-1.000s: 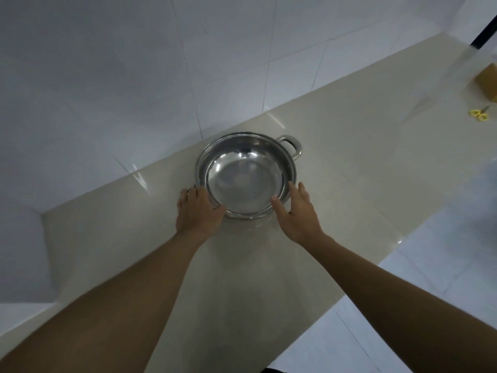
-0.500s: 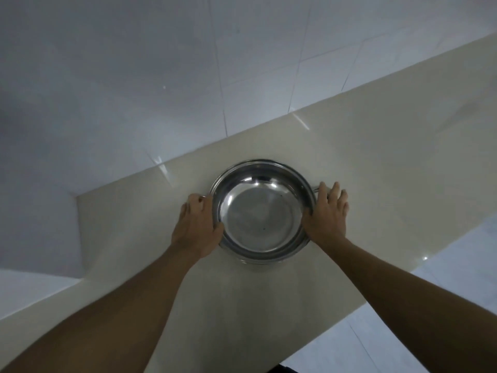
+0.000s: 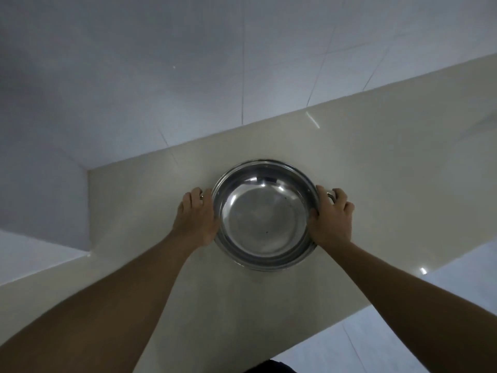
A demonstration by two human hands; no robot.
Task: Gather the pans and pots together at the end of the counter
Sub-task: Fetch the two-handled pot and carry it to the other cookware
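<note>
Right, both forearms reach in from the bottom edge. Left hand (image 3: 196, 214) and right hand (image 3: 332, 218) sit on opposite sides of the steel pot (image 3: 265, 214), fingers curled over its two side handles. It's a two-handed grip, probably to keep the wide pot level for carrying. Pot is over the counter (image 3: 390, 157), near its back edge; lifted or resting, can't tell. Beyond, the counter's end meets the tiled wall (image 3: 188, 63) corner at far left, likely the gathering spot. No other pans visible.

dim, bluish | glare in pot (image 3: 265, 216) | wide-angle bending | soft focus
</note>
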